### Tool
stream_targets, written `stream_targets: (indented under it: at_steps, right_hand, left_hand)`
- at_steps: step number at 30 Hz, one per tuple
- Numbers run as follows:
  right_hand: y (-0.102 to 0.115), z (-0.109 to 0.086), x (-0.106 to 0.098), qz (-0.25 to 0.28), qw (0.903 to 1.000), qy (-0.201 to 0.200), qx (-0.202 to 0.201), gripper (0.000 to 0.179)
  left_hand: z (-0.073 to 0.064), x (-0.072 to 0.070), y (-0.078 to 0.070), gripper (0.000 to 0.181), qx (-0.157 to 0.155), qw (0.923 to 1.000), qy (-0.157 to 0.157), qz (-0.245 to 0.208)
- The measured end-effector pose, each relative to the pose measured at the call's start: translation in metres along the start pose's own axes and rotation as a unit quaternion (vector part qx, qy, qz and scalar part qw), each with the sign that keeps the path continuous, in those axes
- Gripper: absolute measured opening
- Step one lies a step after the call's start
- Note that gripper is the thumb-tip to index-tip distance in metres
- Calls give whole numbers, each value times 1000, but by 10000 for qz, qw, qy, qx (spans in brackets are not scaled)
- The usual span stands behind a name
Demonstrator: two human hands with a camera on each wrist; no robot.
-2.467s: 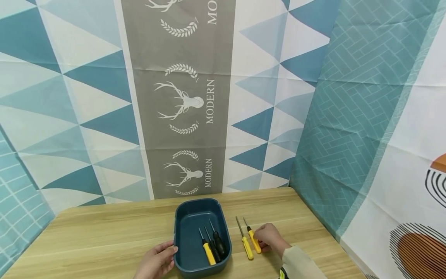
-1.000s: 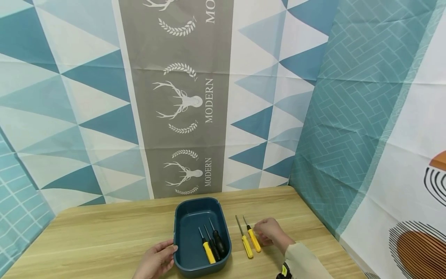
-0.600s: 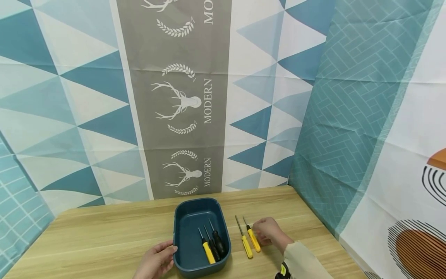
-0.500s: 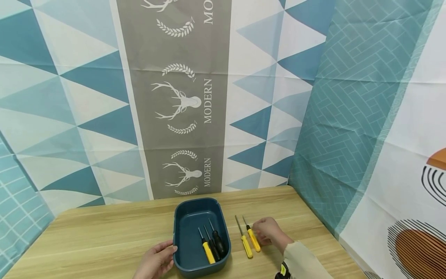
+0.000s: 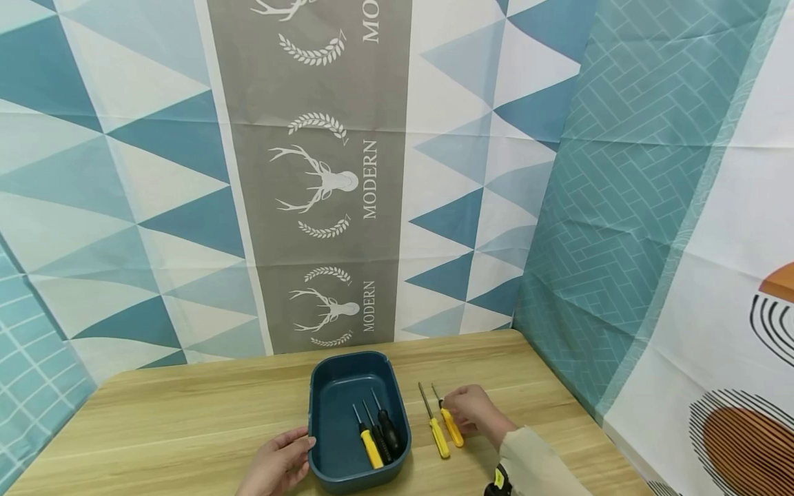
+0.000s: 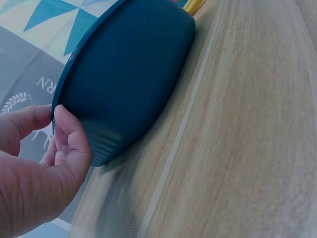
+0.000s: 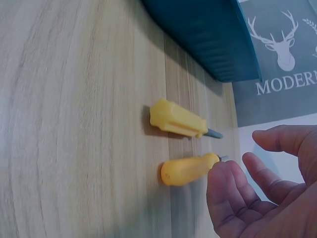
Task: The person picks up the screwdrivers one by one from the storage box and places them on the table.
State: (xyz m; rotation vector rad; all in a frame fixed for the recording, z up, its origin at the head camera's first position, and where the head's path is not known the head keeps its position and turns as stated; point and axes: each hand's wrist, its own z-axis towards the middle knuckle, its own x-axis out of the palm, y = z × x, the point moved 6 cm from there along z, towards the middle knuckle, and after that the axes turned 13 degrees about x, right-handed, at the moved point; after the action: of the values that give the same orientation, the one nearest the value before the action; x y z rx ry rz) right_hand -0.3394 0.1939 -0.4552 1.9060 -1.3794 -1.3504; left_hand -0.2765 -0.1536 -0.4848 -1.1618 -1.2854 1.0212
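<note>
My left hand (image 5: 279,460) pinches the left rim of a dark blue rectangular box (image 5: 318,386) on the table; the left wrist view has thumb and fingers on either side of the rim (image 6: 74,52). Inside the box lie a yellow-handled screwdriver (image 5: 371,446) and two black-handled screwdrivers, one slim (image 5: 381,442), one thick (image 5: 390,432). To its right, a clear-yellow-handled screwdriver (image 5: 440,438) rests on the wood. Beside that lies an orange-yellow-handled screwdriver (image 7: 188,169). My right hand (image 7: 262,198) is right at its collar end, thumb and fingers apart, nothing between them.
The wooden table (image 5: 186,427) runs to patterned cloths (image 5: 335,207) hanging at the back and a teal cloth (image 5: 589,275) on the right. A black and yellow item (image 5: 499,482) shows near my right sleeve (image 5: 536,461).
My right hand has shifted slightly left, now overlapping the upper handle of the orange-yellow screwdriver. My left hand, the box and the tools stay in place.
</note>
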Motion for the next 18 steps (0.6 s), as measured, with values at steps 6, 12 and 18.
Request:
stream_targets:
  at_steps: [6,12,18]
  right_hand:
    - [7,-5,8,-50,10000,42,-67,23]
    - [13,-8,15,4,9997,180,-184,25]
    - [18,-9,20,70,9992,306,-228,27]
  left_hand:
    - [-2,-1,0,69,-13,10000,-13,-14]
    - [-2,-1,0,70,16,10000,38,-43]
    - [-2,-1,0,68,-1,10000,-22,-60]
